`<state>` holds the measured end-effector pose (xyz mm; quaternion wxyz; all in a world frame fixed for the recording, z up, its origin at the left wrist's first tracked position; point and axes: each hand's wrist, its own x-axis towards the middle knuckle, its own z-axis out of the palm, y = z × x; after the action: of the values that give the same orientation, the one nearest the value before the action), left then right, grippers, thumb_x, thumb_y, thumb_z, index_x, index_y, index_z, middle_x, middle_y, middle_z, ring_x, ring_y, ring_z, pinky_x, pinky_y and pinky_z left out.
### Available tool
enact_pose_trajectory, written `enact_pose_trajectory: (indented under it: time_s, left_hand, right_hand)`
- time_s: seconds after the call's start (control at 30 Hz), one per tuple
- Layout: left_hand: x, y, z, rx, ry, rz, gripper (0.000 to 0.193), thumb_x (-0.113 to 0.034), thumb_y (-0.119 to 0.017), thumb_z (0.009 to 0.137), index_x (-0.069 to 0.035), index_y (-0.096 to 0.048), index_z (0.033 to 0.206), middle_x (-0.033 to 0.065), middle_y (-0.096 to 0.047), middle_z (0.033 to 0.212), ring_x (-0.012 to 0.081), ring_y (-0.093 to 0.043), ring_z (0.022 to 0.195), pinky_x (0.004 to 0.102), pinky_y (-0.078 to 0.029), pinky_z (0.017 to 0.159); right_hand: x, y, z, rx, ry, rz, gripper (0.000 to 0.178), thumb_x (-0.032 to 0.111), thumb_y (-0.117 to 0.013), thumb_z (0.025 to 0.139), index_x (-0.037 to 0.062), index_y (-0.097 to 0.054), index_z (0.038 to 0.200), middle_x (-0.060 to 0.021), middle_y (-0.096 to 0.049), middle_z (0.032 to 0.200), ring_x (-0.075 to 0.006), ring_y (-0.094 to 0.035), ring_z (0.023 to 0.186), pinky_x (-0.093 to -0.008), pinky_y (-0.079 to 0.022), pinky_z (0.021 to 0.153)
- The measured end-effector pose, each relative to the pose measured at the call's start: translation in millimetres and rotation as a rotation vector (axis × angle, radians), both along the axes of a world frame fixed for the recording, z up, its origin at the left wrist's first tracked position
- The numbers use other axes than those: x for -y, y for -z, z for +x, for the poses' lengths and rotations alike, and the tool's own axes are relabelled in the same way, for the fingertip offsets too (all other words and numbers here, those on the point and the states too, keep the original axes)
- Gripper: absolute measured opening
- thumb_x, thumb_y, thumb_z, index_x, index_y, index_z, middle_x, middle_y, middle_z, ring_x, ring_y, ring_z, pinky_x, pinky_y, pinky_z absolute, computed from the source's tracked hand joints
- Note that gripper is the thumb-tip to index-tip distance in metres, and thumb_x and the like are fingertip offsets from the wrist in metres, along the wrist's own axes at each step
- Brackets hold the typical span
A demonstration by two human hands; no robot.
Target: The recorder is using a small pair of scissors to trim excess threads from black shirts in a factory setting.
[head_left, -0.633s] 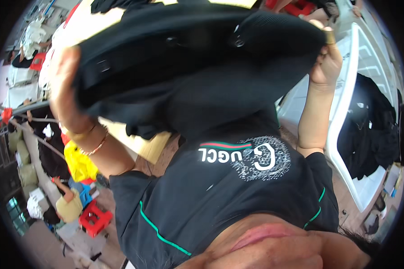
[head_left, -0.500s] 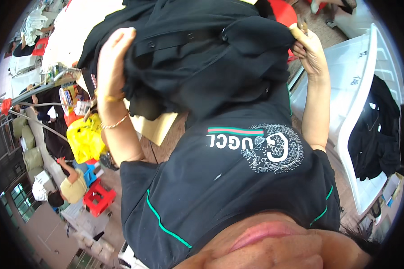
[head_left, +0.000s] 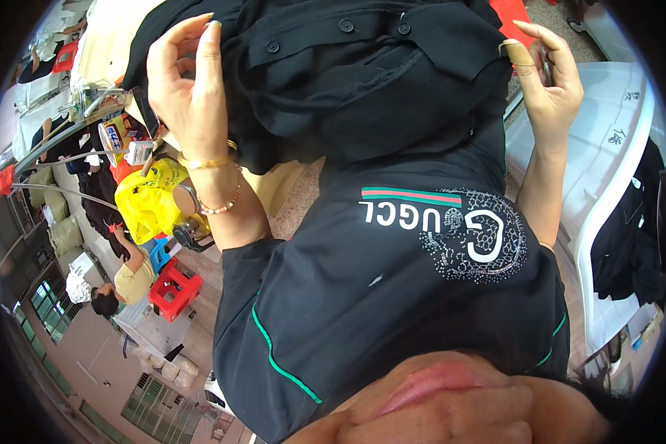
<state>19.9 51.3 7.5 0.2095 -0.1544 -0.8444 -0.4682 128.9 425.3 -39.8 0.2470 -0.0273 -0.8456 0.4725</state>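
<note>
A black garment (head_left: pixel 325 96) with a row of dark buttons along a strip lies bunched in front of me, reaching up to the top of the view. My left hand (head_left: pixel 192 81) is raised at its left side, fingers bent and thumb up, holding nothing I can see. A gold bangle (head_left: pixel 203 162) and a beaded bracelet (head_left: pixel 226 201) circle that wrist. To the garment's right, my right hand (head_left: pixel 551 85) has thumb and forefinger apart, beside the cloth's edge. Its thumb wears a yellowish cover (head_left: pixel 519 53).
Right of me stands a white plastic bin (head_left: pixel 607 126) with black clothing (head_left: pixel 629 229) beyond its rim. At left are a yellow plastic bag (head_left: pixel 152 196), metal rods (head_left: pixel 52 177) and a red stool (head_left: pixel 174 288). A person in a yellow top (head_left: pixel 135 277) sits farther off.
The right hand has let go of the garment's corner and moved right. My left hand has turned and its fingers have bent. The garment lies flatter, its buttons plainer to see.
</note>
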Motion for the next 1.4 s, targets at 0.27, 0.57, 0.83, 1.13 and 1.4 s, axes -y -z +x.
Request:
enact_pose_trajectory:
  time_s: [0.27,0.57,0.83,1.13,1.4]
  left_hand:
    - [-43.5,12.4,42.0,-0.210,0.182,-0.212,0.022,-0.006,-0.085,0.078,-0.008,-0.076,0.097,0.0062,-0.067,0.100,0.0211,-0.066,0.089,0.0299,-0.054,0.077]
    - [-40.8,29.6,36.8,-0.150,0.176,-0.127,0.022,-0.004,-0.085,0.079,-0.008,-0.076,0.098,0.0047,-0.069,0.102,0.0176,-0.067,0.093,0.0276,-0.052,0.078]
    - [-40.5,36.7,36.2,-0.113,0.207,-0.041,0.022,-0.001,-0.084,0.076,-0.008,-0.077,0.096,0.0056,-0.068,0.097,0.0203,-0.066,0.091,0.0300,-0.054,0.080]
    - [-39.5,31.1,38.6,-0.107,0.211,-0.148,0.023,0.002,-0.083,0.081,-0.004,-0.075,0.102,0.0062,-0.069,0.105,0.0149,-0.068,0.094,0.0244,-0.053,0.080]
    - [-46.4,27.6,28.7,-0.251,0.258,-0.202,0.029,-0.002,-0.087,0.077,-0.006,-0.076,0.103,0.0065,-0.070,0.104,0.0186,-0.067,0.094,0.0287,-0.053,0.083]
  right_hand:
    - [60.8,-67.4,-36.8,0.033,-0.401,0.190,0.028,0.002,-0.074,0.087,-0.0006,-0.066,0.114,-0.0071,-0.066,0.098,-0.0150,-0.064,0.083,-0.0269,-0.051,0.076]
    - [80.0,-71.9,-70.9,-0.088,-0.612,0.448,0.033,0.012,-0.084,0.079,0.0031,-0.076,0.109,-0.0094,-0.067,0.086,-0.0245,-0.067,0.076,-0.0338,-0.052,0.066]
    - [82.5,-70.5,-74.5,-0.061,-0.644,0.450,0.030,0.012,-0.084,0.080,0.0035,-0.077,0.108,-0.0071,-0.067,0.084,-0.0222,-0.066,0.072,-0.0326,-0.051,0.063]
    - [83.9,-65.1,-77.3,-0.081,-0.655,0.460,0.027,0.012,-0.082,0.082,0.0042,-0.078,0.107,-0.0068,-0.066,0.080,-0.0211,-0.065,0.068,-0.0313,-0.050,0.060]
    - [70.6,-66.2,-65.7,-0.064,-0.535,0.192,0.026,0.001,-0.081,0.082,-0.0007,-0.076,0.107,-0.0062,-0.067,0.083,-0.0157,-0.064,0.071,-0.0263,-0.049,0.063]
